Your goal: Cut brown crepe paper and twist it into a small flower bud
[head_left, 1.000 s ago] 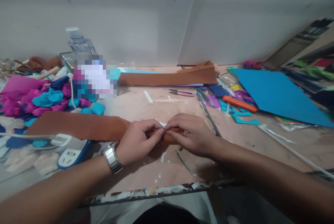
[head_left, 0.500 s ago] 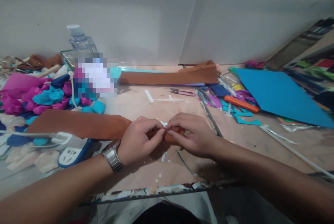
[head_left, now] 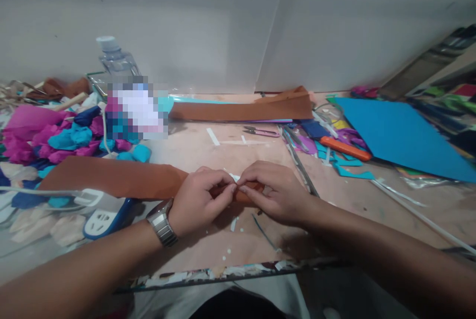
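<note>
A long brown paper strip (head_left: 119, 177) stretches from the left side of the table into my hands. My left hand (head_left: 203, 197), with a metal watch on its wrist, pinches the strip between thumb and forefinger. Right beside it, my right hand (head_left: 277, 190) pinches the same strip near its right end. Both sets of fingertips meet over the strip, and what lies directly beneath them is hidden.
A white and blue power strip (head_left: 100, 220) sits left of my forearm. Behind are thread snips (head_left: 260, 132), another brown strip (head_left: 241, 111) and a bottle (head_left: 117, 58). An orange cutter (head_left: 345, 148) and blue sheet (head_left: 401, 135) lie right; crumpled coloured pieces (head_left: 70, 135) pile left.
The view has shifted very slightly. Both hands keep their pinch on the brown strip, with hardly any visible movement.
</note>
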{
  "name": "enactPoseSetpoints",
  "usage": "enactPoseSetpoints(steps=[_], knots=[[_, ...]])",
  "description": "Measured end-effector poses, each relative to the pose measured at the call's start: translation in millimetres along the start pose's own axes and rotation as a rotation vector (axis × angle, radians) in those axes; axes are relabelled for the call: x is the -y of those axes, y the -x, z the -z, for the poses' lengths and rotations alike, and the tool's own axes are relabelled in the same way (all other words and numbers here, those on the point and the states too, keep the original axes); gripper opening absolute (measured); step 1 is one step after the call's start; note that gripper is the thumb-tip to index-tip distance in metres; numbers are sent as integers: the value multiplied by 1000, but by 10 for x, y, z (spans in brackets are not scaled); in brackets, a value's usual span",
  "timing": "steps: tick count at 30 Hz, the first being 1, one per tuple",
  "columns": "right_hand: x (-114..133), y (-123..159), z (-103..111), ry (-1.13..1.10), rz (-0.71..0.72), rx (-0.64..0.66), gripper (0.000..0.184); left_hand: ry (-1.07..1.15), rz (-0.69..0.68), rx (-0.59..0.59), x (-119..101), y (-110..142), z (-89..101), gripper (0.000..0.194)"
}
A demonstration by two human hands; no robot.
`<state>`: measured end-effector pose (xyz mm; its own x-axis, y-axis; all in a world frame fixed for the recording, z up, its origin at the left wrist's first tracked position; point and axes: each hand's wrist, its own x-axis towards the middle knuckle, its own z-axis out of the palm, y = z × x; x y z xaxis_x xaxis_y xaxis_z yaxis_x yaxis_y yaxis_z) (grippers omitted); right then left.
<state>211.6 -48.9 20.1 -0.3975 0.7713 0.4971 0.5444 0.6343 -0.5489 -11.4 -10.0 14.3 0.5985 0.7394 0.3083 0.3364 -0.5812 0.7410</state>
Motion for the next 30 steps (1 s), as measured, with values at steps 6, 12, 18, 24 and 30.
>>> enactPoseSetpoints(steps=[6,12,18,24,30], knots=[[18,4,-18,-44,-86,9,6,-42,-74,-8,-4,5,3,19],[37,-3,-17,-49,-127,55,6,-74,-117,-4,-9,-9,0,20],[41,-11,-23,-8,-142,72,6,-101,-125,-10,12,-10,-12,19],[71,-29,-24,-33,-129,66,7,-180,-220,-30,46,-21,-32,18],[82,-17,-36,-60,-172,32,9,-301,-313,-67,38,-51,-39,22]])
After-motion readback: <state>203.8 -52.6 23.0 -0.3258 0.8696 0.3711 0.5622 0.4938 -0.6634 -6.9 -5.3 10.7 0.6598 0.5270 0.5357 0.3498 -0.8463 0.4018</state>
